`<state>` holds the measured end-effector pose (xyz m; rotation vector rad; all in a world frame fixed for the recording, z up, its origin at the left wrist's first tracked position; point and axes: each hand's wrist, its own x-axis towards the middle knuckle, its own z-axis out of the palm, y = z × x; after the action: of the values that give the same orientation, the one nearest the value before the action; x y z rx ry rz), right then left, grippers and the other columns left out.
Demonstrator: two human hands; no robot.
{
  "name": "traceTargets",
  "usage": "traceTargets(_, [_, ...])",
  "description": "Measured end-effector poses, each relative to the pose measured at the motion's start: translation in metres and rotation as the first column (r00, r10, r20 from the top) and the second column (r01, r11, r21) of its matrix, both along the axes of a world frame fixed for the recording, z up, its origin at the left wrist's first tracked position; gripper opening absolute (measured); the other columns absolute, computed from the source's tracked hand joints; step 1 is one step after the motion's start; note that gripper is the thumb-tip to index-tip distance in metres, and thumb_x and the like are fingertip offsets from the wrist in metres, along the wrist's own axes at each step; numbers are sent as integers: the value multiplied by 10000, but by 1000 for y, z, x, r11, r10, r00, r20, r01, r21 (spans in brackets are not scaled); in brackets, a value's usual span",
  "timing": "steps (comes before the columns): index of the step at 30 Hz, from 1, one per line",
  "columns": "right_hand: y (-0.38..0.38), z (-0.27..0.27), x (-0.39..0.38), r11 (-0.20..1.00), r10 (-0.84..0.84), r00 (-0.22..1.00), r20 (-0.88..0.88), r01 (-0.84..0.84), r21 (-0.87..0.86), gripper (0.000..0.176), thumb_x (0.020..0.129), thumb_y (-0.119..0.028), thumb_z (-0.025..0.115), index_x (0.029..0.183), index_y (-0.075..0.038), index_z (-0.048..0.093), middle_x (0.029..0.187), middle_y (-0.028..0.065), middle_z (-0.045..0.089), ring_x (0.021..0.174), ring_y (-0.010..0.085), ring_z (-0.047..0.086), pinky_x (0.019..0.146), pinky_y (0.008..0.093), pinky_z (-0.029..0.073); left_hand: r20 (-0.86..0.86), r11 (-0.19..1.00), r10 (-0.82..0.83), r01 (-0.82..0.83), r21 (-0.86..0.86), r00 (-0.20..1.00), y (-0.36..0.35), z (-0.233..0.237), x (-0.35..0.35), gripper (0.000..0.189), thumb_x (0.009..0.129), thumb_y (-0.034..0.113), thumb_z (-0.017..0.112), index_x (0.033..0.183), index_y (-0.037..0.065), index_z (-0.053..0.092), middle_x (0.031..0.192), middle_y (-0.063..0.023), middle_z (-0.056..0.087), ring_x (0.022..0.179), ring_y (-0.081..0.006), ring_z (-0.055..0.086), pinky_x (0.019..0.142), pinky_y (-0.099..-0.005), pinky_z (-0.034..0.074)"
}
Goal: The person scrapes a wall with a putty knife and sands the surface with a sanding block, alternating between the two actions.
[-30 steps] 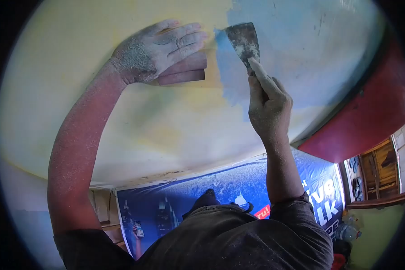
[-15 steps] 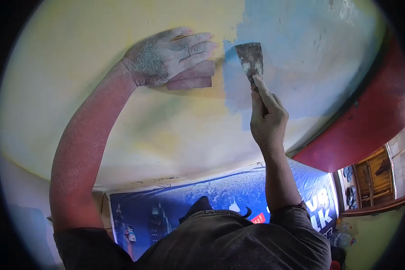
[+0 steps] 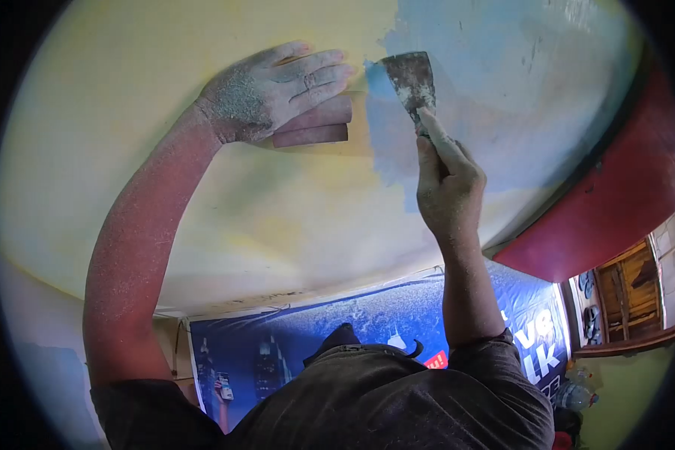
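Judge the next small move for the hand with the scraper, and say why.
Probably push the scraper a short stroke into the blue paint. The right hand grips it with the blade at the ragged border between blue and the bare yellow surface, and much blue lies beyond. The left hand rests flat on sandpaper beside it.

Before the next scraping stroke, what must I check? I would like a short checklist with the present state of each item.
1. Grip of the right hand around the scraper handle: ok.
2. Blade set at the border of the blue paint: ok.
3. Flat press of the left hand on the sandpaper, against the yellow surface: ok.
4. Left fingertips apart from the blade: ok, but the gap is small.
5. Blade edge sharp and undamaged: cannot tell.
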<state>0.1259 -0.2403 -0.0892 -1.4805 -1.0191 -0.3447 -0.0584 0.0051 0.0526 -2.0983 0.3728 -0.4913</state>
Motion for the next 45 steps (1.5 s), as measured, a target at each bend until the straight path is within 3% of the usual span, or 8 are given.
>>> traceTargets(13, [2,-3,5,1000,-26,994,103,26,8,424,1083,-55,722,1502,-107,768,956,166,821,824,305,779,769,437,624,-9,999,34,-34,-14,999,-5,6,2,552,1070,247,620,1607,123,645,1734,-23,586,1656,-205,476,1330,-446,421])
traceTargets(16, [16,11,8,992,-19,988,151,-1,129,433,1078,-44,724,1504,-108,765,962,162,825,826,312,780,767,437,624,-27,999,37,-36,13,999,-8,0,-1,557,1067,248,624,1608,118,642,1741,-25,581,1658,-207,475,1336,-452,412])
traceTargets(19, [8,9,0,999,-19,997,81,16,32,420,1069,-33,728,1481,-98,778,952,175,817,833,327,777,766,443,622,-32,999,37,-37,-6,999,-4,4,0,557,1069,253,625,1608,115,641,1747,-22,576,1660,-207,472,1341,-456,403])
traceTargets(23, [8,-20,4,998,-20,993,114,12,66,409,1067,-21,721,1467,-82,781,955,197,807,837,345,775,762,451,615,-18,998,48,-49,-46,999,-3,7,-1,556,1068,259,630,1605,115,644,1748,-15,573,1661,-207,469,1338,-456,408])
traceTargets(26, [14,1,2,993,-7,997,81,-3,117,419,1070,-11,714,1476,-89,778,961,203,807,844,347,780,770,449,617,-33,1000,21,-21,-21,999,-1,-3,-2,548,1066,257,633,1594,111,653,1742,-20,576,1663,-208,465,1325,-456,430])
traceTargets(32, [4,-21,1,999,-37,998,48,36,19,414,1073,-31,719,1477,-99,779,931,204,791,826,355,777,764,456,613,-17,999,26,-27,-39,1000,-3,5,0,521,1070,241,630,1571,103,669,1714,-31,604,1648,-219,489,1311,-453,450])
traceTargets(38, [8,6,0,999,-28,999,27,27,37,408,1087,-64,729,1489,-116,777,921,217,781,799,367,782,751,469,617,-10,999,5,-6,-47,1000,-1,2,5,518,1075,237,622,1571,94,662,1719,-29,597,1647,-226,495,1305,-458,459])
traceTargets(45, [2,-12,-2,999,-42,997,57,41,30,407,1092,-57,721,1491,-106,776,914,204,774,781,359,761,753,460,612,-6,1000,19,-19,1,1000,-6,2,-1,524,1090,246,602,1590,95,646,1733,-28,585,1655,-214,484,1298,-460,470])
